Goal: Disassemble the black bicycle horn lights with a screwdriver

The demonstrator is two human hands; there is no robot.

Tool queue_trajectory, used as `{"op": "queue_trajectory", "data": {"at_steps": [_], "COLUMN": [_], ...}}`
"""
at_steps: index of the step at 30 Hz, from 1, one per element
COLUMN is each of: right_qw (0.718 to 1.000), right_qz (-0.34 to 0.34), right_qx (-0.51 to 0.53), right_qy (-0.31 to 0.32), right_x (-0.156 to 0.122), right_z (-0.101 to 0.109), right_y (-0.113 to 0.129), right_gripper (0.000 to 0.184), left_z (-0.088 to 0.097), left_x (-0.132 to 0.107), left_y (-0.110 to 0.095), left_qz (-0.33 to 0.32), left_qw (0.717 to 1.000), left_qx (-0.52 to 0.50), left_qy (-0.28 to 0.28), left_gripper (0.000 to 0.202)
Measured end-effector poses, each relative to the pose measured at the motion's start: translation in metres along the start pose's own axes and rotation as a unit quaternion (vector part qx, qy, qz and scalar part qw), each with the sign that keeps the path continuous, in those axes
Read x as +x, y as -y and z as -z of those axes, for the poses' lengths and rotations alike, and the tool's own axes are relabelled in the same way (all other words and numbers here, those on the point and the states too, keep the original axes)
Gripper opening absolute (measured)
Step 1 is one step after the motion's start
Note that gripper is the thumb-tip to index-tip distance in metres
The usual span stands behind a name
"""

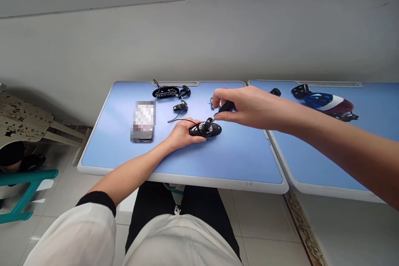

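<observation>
Head view, midway between the front and back edges of the desk (187, 164), the left hand (182, 134) grips the casing (215, 131), I'd say to stop it turning, while the right hand (245, 107) clasps a screwdriver (227, 107), slanted down toward the casing's upright post (208, 122).

Pixelation obscures the phone (143, 122); the right hand (245, 107) partly covers the screwdriver (226, 107).

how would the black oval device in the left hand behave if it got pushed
The black oval device looks rigid, judging by its hard-looking shell. Its long, low shape would probably make it slide rather than roll. The thin cord curves loosely beside it, so that may flop about.
</observation>
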State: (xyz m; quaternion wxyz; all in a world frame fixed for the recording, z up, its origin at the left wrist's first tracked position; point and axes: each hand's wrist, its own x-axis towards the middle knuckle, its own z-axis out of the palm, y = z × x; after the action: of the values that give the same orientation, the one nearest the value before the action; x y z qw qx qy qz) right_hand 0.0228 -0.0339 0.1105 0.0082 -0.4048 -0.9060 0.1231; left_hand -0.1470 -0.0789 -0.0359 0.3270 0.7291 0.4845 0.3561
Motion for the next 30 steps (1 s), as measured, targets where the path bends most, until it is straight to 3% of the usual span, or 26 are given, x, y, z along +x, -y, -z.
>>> {"op": "queue_trajectory", "data": {"at_steps": [4,9,16,20,26,30], "right_qw": [0.998,1.000,0.999,0.999,0.997,0.999], "right_qz": [-0.047,-0.007,-0.052,-0.039,-0.072,-0.031], "right_qx": [-0.029,0.006,0.000,0.022,-0.001,0.012], "right_qy": [0.008,-0.009,-0.009,-0.005,0.003,-0.012], "right_x": [0.0007,-0.0024,-0.0023,-0.0025,-0.0023,-0.0015], "right_z": [0.0011,0.0024,0.0029,0.0036,0.0030,0.0028], "right_y": [0.0031,0.0025,0.0039,0.0032,0.0023,-0.0008], "right_gripper": [0.027,0.010,0.025,0.007,0.025,0.011], "left_z": [0.0002,-0.0008,-0.0019,-0.0016,-0.0010,0.0006], "left_x": [0.0001,0.0005,0.0004,0.0004,0.0009,0.0006], "left_y": [0.0000,0.0019,0.0035,0.0027,0.0028,0.0010], "left_qz": [-0.003,-0.003,0.004,0.007,-0.002,0.005], "left_qw": [1.000,1.000,1.000,1.000,1.000,1.000], "left_qx": [0.004,0.005,0.008,0.005,-0.002,-0.003], "left_qy": [-0.004,-0.005,-0.015,-0.011,-0.008,0.003], "left_gripper": [0.044,0.045,0.043,0.041,0.040,0.039]}}
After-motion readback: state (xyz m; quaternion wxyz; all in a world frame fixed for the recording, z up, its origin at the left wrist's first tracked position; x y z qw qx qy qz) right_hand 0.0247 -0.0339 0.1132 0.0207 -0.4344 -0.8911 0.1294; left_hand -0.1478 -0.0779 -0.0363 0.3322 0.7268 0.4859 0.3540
